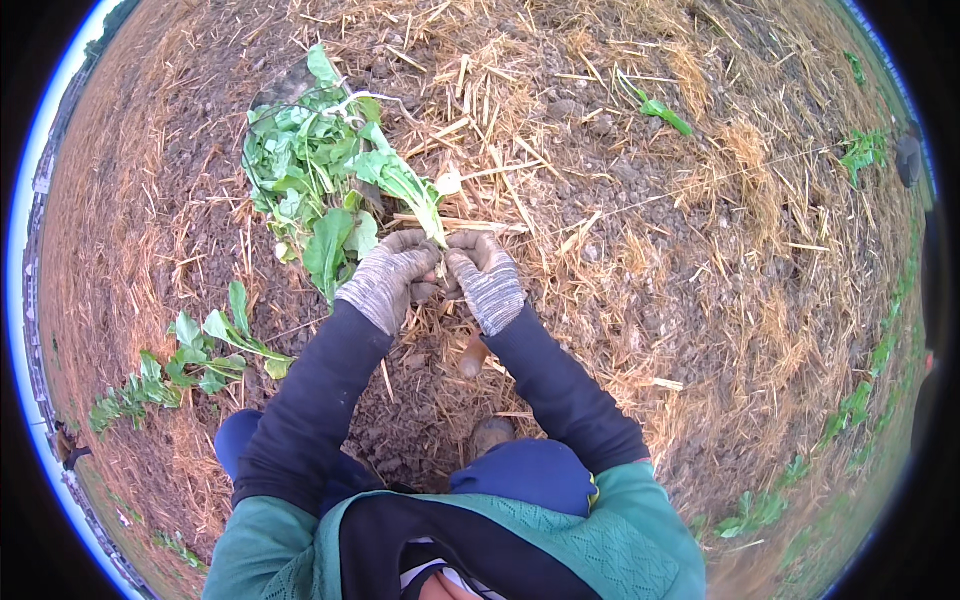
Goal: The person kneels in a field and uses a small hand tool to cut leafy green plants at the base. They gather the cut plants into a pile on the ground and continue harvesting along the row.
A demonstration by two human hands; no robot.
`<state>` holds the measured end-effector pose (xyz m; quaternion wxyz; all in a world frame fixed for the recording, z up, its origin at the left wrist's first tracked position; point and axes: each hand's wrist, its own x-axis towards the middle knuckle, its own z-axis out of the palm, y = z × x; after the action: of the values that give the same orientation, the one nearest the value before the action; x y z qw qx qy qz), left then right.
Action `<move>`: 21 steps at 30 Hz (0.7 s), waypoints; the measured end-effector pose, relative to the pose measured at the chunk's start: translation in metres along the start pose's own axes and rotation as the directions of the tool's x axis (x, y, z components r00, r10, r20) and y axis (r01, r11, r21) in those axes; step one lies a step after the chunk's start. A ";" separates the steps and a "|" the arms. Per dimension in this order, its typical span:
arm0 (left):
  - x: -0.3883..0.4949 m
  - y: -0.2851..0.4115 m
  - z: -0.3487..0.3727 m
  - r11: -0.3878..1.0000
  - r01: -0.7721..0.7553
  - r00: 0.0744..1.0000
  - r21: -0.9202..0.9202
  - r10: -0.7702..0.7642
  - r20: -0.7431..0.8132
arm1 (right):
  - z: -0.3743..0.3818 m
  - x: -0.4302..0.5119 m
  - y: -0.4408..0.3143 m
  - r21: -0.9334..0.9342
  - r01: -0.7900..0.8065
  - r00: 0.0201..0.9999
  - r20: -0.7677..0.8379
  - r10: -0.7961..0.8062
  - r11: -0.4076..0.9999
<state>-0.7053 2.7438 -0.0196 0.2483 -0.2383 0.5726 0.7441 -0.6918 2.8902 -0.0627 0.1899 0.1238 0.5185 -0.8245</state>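
Note:
My left hand [391,276] and my right hand [484,279], both in dirty grey knit gloves, meet at the base of an uprooted leafy green plant [401,180]. Fingers of both pinch its pale lower stem and root end, which they partly cover. Its leaves point away from me to the upper left, against a heap of picked greens [300,161] on the soil. A small round white thing [448,184], perhaps a root, shows beside the stalks. Below my right wrist lies a brown tool handle [472,356]; its other end is hidden.
Straw-strewn soil [637,315] surrounds me. Leafy plants [199,349] grow by my left elbow, and a plant row [754,514] curves along the right. A single plant [664,114] lies farther off. A thin string [675,193] crosses at right. Another person [67,448] is at the far left.

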 end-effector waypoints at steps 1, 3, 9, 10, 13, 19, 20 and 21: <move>0.001 -0.004 0.002 1.000 0.012 1.000 0.025 -0.011 -0.025 | -0.002 0.001 0.003 0.029 0.032 0.998 0.053 -0.034 0.999; 0.002 -0.009 0.006 0.992 0.003 0.998 0.128 0.005 -0.066 | -0.006 0.004 0.009 -0.147 0.049 0.999 0.008 -0.048 0.988; 0.011 -0.018 0.009 0.940 0.118 0.978 0.321 -0.054 -0.202 | -0.010 0.003 0.021 -0.433 0.244 0.968 0.053 -0.245 0.868; 0.012 -0.019 0.009 0.934 0.118 0.973 0.338 -0.040 -0.228 | -0.010 0.003 0.022 -0.451 0.228 0.971 0.041 -0.235 0.863; 0.015 -0.021 0.006 0.905 0.142 0.976 0.401 -0.061 -0.209 | -0.009 0.001 0.022 -0.461 0.233 0.965 -0.001 -0.263 0.856; 0.008 -0.012 -0.002 0.979 0.118 0.935 0.164 -0.054 -0.350 | -0.008 -0.003 0.019 -0.665 0.287 0.932 0.028 -0.361 0.689; 0.009 -0.011 -0.002 0.983 0.123 0.929 0.135 -0.066 -0.363 | -0.008 -0.003 0.019 -0.699 0.315 0.921 0.064 -0.383 0.642; 0.010 -0.010 -0.002 0.970 0.109 0.949 0.216 -0.037 -0.315 | -0.007 -0.003 0.018 -0.727 0.351 0.904 0.098 -0.417 0.590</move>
<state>-0.7062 2.7450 -0.0338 0.2093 -0.3422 0.6776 0.6164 -0.6805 2.8904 -0.0794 0.0194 -0.0430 0.8248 -0.5635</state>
